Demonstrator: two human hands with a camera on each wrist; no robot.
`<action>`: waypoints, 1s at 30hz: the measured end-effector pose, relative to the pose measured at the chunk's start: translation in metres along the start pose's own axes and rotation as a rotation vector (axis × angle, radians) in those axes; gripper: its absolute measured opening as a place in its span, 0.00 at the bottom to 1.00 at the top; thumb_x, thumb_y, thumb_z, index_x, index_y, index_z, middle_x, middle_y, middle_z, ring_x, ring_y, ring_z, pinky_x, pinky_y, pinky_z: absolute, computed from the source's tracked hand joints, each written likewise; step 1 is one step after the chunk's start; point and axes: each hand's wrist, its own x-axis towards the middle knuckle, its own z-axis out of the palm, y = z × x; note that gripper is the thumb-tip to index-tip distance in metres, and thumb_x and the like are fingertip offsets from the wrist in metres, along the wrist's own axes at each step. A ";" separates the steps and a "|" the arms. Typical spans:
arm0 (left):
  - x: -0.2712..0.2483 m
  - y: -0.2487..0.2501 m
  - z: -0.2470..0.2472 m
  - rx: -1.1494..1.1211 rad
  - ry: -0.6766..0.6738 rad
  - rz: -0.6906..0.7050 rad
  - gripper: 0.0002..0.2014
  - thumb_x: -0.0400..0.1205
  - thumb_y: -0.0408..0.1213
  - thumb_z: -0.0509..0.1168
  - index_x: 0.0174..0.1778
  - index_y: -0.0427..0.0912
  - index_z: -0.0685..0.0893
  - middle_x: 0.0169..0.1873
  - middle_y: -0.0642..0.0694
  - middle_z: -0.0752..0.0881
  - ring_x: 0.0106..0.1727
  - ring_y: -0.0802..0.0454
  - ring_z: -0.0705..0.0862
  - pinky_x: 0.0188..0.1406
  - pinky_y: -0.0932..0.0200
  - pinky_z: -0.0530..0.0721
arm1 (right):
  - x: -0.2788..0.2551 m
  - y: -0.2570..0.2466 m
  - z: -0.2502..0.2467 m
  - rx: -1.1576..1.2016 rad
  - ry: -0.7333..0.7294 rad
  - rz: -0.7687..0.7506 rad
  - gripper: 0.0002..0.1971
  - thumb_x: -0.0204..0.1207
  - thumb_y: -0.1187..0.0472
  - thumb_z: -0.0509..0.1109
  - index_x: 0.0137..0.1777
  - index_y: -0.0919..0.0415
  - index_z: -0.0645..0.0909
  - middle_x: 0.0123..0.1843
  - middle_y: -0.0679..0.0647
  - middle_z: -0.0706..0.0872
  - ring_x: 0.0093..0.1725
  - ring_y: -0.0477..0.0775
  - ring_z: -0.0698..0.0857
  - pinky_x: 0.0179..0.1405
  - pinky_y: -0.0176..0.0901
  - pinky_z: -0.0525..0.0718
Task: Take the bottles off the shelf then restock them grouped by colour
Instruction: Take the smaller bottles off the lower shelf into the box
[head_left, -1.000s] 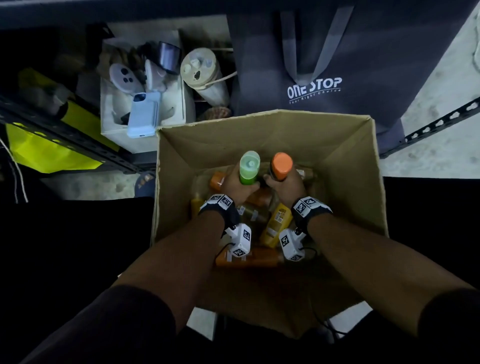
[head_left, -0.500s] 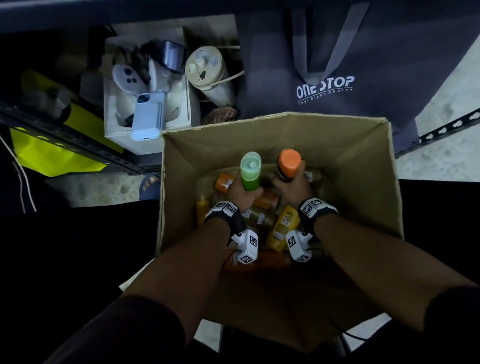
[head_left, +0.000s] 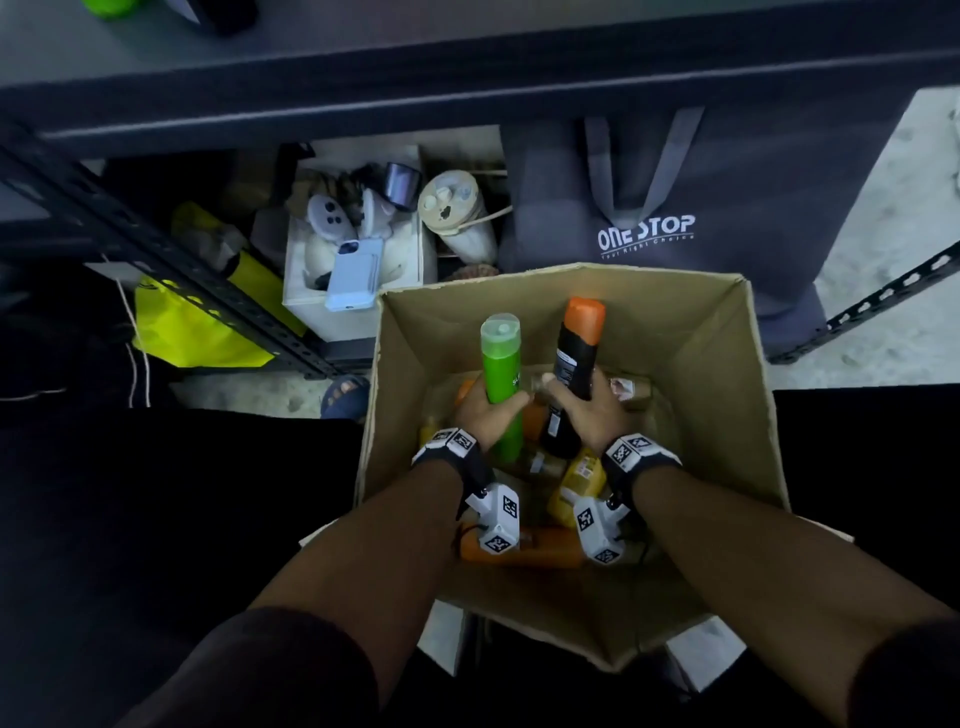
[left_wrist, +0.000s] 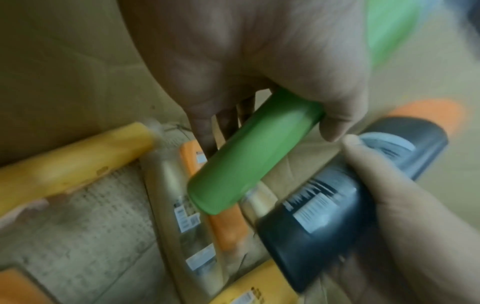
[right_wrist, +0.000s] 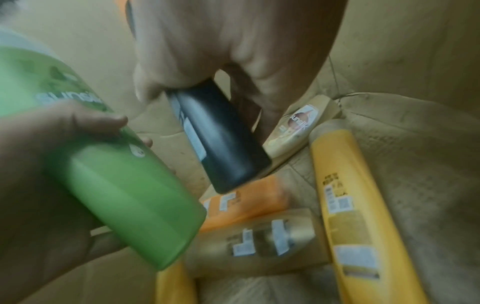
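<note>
Both forearms reach down side by side, wrists banded with marked trackers. The left hand (head_left: 485, 415) has its fingers curled tight round what it grips, thumb on top; the right hand (head_left: 584, 410) is wrapped likewise, and the two thumbs nearly meet.

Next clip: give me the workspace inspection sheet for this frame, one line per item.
Surface: cardboard box on the floor, open.
Job's things: green bottle and black bottle with orange cap held above the box; yellow and orange bottles lie inside.
Clutter: white box holding a phone and controllers.
Hands: left hand grips the green bottle; right hand grips the black one.
Cables: thin cord at left.
Surroundings: grey tote bag, shelf, yellow bag.
</note>
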 end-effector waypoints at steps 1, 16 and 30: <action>-0.004 0.002 -0.003 -0.015 0.009 -0.002 0.20 0.77 0.51 0.76 0.63 0.50 0.85 0.55 0.46 0.90 0.55 0.46 0.89 0.56 0.53 0.85 | -0.004 -0.003 0.002 0.027 0.010 0.003 0.28 0.76 0.34 0.74 0.74 0.40 0.77 0.63 0.44 0.86 0.62 0.52 0.85 0.61 0.47 0.77; -0.052 0.047 -0.047 -0.108 0.068 0.104 0.13 0.75 0.48 0.77 0.54 0.56 0.85 0.52 0.48 0.90 0.54 0.46 0.88 0.57 0.51 0.85 | -0.046 -0.068 -0.011 0.093 -0.071 -0.143 0.32 0.64 0.15 0.66 0.62 0.29 0.85 0.59 0.32 0.90 0.64 0.42 0.86 0.70 0.53 0.80; -0.091 0.123 -0.097 -0.195 0.203 0.373 0.15 0.75 0.54 0.79 0.52 0.60 0.82 0.51 0.55 0.90 0.55 0.53 0.89 0.58 0.52 0.85 | -0.075 -0.151 -0.004 0.187 -0.040 -0.363 0.45 0.62 0.11 0.56 0.61 0.47 0.85 0.50 0.51 0.93 0.53 0.58 0.92 0.60 0.59 0.88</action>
